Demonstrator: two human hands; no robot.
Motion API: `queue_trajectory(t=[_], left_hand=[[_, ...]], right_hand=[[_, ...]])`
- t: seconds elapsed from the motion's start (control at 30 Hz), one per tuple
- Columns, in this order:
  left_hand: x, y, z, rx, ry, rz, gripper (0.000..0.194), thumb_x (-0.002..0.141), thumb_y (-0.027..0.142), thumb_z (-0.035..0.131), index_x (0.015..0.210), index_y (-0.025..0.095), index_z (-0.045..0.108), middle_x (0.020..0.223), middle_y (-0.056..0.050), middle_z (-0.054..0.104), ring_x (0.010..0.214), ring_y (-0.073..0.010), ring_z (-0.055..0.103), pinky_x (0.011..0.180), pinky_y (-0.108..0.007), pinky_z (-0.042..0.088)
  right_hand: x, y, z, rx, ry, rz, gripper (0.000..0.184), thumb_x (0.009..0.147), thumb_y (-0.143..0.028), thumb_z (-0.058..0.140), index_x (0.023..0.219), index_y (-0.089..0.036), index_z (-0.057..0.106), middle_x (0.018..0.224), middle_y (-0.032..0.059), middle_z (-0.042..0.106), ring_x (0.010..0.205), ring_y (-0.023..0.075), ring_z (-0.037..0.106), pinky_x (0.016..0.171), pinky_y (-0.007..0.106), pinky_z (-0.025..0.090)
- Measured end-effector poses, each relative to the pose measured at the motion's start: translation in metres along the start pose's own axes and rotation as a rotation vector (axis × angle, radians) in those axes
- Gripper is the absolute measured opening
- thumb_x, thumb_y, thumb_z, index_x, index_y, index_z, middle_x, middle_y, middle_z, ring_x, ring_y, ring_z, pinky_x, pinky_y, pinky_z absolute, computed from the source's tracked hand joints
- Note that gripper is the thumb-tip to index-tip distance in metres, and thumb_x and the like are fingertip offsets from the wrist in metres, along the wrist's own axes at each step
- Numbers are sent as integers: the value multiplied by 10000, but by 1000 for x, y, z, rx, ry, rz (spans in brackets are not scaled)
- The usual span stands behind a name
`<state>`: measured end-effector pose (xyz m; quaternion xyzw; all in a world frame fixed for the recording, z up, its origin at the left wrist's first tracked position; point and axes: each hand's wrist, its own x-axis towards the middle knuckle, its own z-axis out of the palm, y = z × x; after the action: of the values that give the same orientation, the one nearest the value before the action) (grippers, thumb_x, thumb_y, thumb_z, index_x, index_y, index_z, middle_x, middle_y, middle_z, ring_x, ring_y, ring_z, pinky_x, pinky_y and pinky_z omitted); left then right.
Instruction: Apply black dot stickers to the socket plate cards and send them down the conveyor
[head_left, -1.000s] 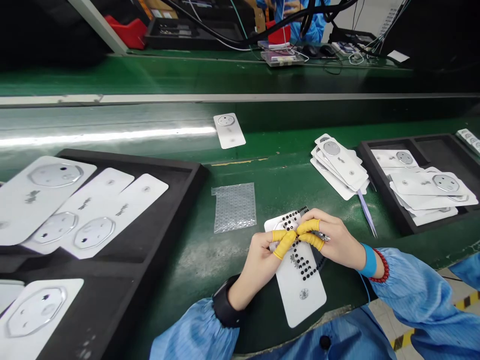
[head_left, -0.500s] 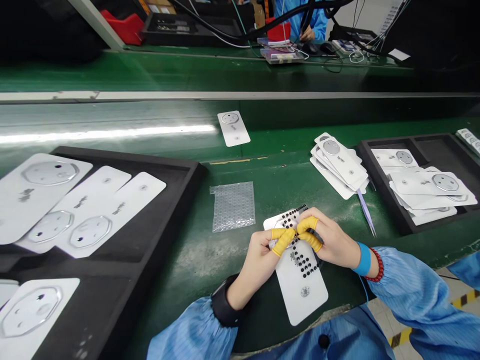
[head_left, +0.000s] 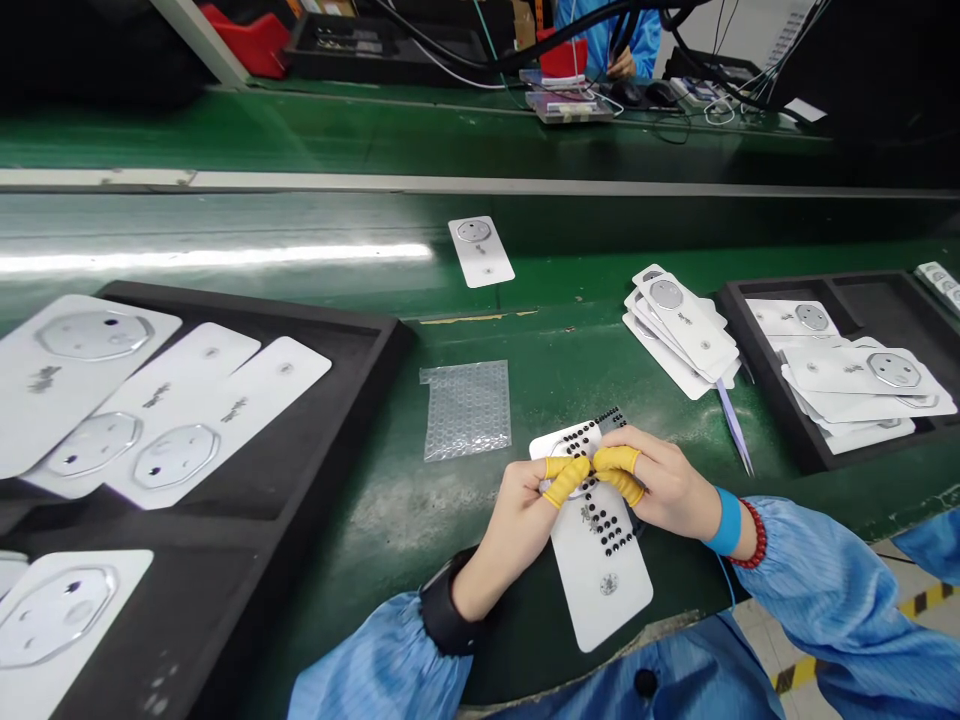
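Observation:
A sheet of black adhesive dots [head_left: 616, 538] lies across a white panel [head_left: 604, 605] printed with an octagon and a small emblem. My left hand [head_left: 541, 500] wears yellow finger cots on thumb and forefinger, which are pinched together at the middle of the dot sheet. Touching it from the other side is my right hand [head_left: 656, 480], also in yellow finger cots, its fingertips closed on the same part of the sheet. Between the fingertips the detail is hidden, so I cannot tell whether a single dot is held. Part of the panel's octagon is covered by the hands.
A bubble-wrap pouch [head_left: 467, 410] lies left of my hands. Purple tweezers [head_left: 733, 425] rest by a pile of white panels [head_left: 684, 325]. Black trays [head_left: 330, 440] with panels stand on both sides. One panel [head_left: 481, 250] lies on the green belt. A person [head_left: 622, 62] sits opposite.
The panel on the belt has shifted to the right. My right fingers have drawn slightly closer together; both hands stay at the dot sheet. The view has moved a little.

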<state>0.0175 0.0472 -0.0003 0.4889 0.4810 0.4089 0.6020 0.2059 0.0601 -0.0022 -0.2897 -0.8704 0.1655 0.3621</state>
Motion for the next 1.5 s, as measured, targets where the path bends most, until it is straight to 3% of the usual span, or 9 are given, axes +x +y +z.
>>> queue_trajectory(t=[0.23, 0.33, 0.4, 0.5, 0.6, 0.77, 1.0, 1.23, 1.5], left_hand=[[7, -4, -5, 47, 22, -36, 386, 756, 477, 681, 541, 157, 654, 568, -23, 650, 534, -148, 550, 545, -260, 467], [11, 0, -31, 133, 76, -23, 248, 686, 369, 757, 767, 135, 736, 828, -96, 747, 797, -250, 672, 726, -329, 537], [8, 7, -51, 208, 215, 41, 467, 657, 316, 780, 1070, 117, 693, 1106, -147, 712, 1035, -301, 648, 852, -357, 531], [-5, 21, -64, 214, 433, 145, 1031, 703, 298, 767, 1531, 173, 167, 1262, -151, 650, 1092, -280, 655, 876, -356, 551], [-20, 28, -50, 90, 376, 131, 1207, 752, 383, 755, 1529, 179, -146, 919, -62, 777, 770, -241, 741, 699, -321, 607], [-38, 18, -15, 91, 200, 112, 852, 774, 400, 742, 1490, 205, 324, 625, 26, 747, 594, -204, 719, 631, -270, 609], [-50, 13, -5, 289, 138, 314, 346, 774, 150, 701, 1084, 295, 649, 718, 52, 776, 606, -156, 733, 583, -188, 575], [-53, 15, -3, 392, 162, 361, 257, 773, 172, 692, 1009, 271, 662, 655, 37, 754, 478, -157, 678, 455, -196, 522], [-57, 17, -4, 533, 104, 484, 508, 907, 182, 542, 1399, 251, 436, 741, -5, 754, 520, -163, 690, 528, -196, 546]], right_hand=[[-7, 12, 9, -49, -141, -68, 295, 841, 8, 419, 1067, -153, 522, 1042, 161, 616, 963, 242, 623, 787, 383, 584], [-13, 20, 9, -11, -247, 36, 261, 832, -2, 433, 1014, -158, 540, 1011, 151, 620, 934, 240, 632, 765, 379, 586], [-14, 23, 2, 4, -248, 106, 219, 851, -16, 444, 963, -166, 558, 962, 129, 632, 886, 225, 637, 750, 371, 587], [-11, 22, -15, 167, -161, 313, 135, 891, -79, 506, 903, -184, 591, 949, 101, 647, 857, 195, 645, 722, 333, 590], [1, 7, -30, 387, 40, 506, 43, 887, -166, 608, 874, -200, 629, 1020, 94, 632, 903, 187, 652, 740, 321, 592], [30, -36, -17, 392, 237, 404, 50, 864, -180, 661, 875, -228, 665, 1192, 99, 573, 1139, 238, 583, 1023, 461, 492], [34, -51, 5, 321, 240, 361, 98, 856, -162, 662, 884, -255, 649, 1331, 89, 457, 1209, 286, 516, 966, 482, 517], [30, -47, 3, 305, 188, 257, 126, 883, -192, 644, 948, -301, 647, 1357, 58, 409, 1195, 286, 496, 962, 509, 510], [35, -48, -1, 632, 157, 401, 225, 901, -271, 647, 1025, -287, 460, 1227, 79, 543, 865, 174, 673, 690, 327, 610]])
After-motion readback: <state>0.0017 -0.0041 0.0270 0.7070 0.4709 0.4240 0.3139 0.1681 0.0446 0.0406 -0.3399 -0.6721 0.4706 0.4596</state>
